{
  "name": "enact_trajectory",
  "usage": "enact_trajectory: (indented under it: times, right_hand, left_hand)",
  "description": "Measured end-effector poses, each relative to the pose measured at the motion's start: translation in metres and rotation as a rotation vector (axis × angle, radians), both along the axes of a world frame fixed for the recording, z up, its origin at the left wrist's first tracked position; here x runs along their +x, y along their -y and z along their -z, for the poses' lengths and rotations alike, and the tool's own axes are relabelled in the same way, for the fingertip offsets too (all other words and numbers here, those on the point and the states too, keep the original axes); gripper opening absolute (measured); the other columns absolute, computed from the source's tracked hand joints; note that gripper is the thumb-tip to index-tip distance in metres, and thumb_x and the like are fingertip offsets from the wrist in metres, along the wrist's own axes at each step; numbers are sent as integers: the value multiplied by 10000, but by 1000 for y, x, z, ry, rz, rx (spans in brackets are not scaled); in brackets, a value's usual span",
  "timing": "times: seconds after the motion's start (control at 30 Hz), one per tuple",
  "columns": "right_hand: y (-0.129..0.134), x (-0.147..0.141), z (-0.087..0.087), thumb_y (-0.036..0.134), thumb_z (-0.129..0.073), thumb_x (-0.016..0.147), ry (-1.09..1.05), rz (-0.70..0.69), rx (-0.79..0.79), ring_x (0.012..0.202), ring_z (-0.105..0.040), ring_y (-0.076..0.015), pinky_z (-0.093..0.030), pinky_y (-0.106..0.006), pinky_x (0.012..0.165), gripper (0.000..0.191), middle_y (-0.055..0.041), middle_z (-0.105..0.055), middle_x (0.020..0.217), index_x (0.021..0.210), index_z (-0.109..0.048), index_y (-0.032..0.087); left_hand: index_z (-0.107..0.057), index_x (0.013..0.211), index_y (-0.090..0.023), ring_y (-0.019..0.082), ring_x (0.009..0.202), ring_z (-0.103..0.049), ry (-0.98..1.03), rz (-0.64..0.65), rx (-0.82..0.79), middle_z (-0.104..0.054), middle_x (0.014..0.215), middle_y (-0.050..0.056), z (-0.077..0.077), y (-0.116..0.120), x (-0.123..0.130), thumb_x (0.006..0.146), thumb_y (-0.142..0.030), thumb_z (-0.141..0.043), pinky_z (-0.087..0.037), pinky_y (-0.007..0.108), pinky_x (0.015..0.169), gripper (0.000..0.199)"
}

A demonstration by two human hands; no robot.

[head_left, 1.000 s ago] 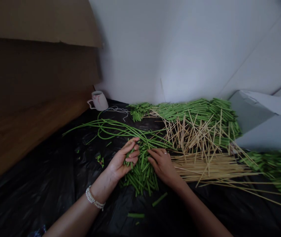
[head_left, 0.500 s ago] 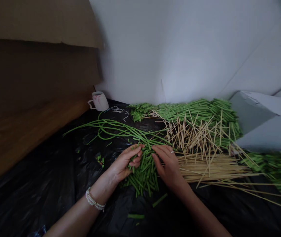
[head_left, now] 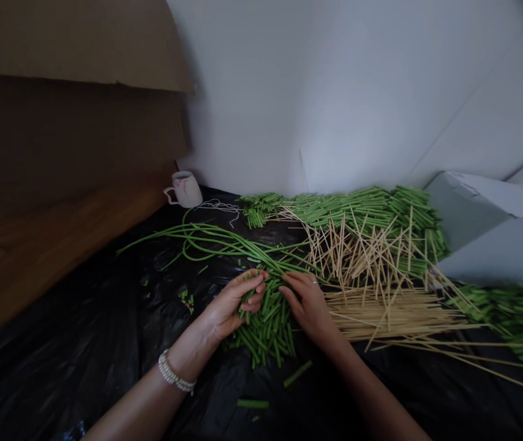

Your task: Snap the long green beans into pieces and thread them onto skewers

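My left hand, with a beaded bracelet at the wrist, is closed round some short green stem pieces at the left edge of a heap of cut stems. Thumb and fingertips of my right hand, which wears a ring, are close together at the heap's upper right; what lies between them is too small to make out. Long uncut green stems run from behind both hands toward the left. Beside my right hand lies a pile of thin wooden sticks.
A white mug and tangled white string stand back left. Rows of skewered green stems line the wall. A white box and another green pile are at the right. Black plastic sheet lies underneath.
My right hand has drawn slightly down and its fingers have come closer together. My left hand has barely moved.
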State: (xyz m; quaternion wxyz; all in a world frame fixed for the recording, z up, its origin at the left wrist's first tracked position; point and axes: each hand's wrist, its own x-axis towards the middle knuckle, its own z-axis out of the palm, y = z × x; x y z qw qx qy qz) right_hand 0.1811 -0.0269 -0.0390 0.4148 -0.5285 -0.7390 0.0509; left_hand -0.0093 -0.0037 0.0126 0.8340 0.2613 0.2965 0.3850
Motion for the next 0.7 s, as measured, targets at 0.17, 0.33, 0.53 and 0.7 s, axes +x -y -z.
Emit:
enact_trajectory:
  times: [0.17, 0.33, 0.53, 0.7]
  right_hand:
    - [6, 3, -13, 135, -519, 919, -65, 46, 177, 899, -679, -198, -567, -367, 826, 230, -89, -719, 970, 1009, -717, 211]
    - [25, -2, -32, 51, -586, 865, -1, 38, 455, 913, -688, -219, -577, -375, 810, 402, -100, -721, 996, 1218, -636, 235]
    - [47, -17, -43, 68, -577, 872, 209, -201, 574, 893, -687, -237, -569, -374, 727, 400, -157, -718, 1046, 1268, -585, 122]
    - [51, -35, -50, 141, -572, 901, -77, -262, 361, 700, -659, -168, -523, -287, 626, 190, -74, -729, 825, 1075, -647, 142]
  left_hand:
    - [-643, 902, -106, -7, 470, -365, -5, 2, 13, -462, 669, -44, 1, -1, -1, 774, -175, -749, -229, 75, 373, 180]
    - [-669, 943, -106, -16, 458, -354, -71, 2, 50, -529, 716, -21, 2, 0, 1, 761, -211, -768, -216, 81, 367, 232]
    - [-677, 1017, -109, -16, 439, -326, -170, -19, 95, -618, 782, 30, 0, 1, 5, 773, -332, -760, -210, 93, 368, 340]
    - [-678, 1007, -129, -26, 407, -297, -147, 20, 119, -560, 702, -30, -2, 1, -2, 771, -313, -766, -178, 106, 359, 312]
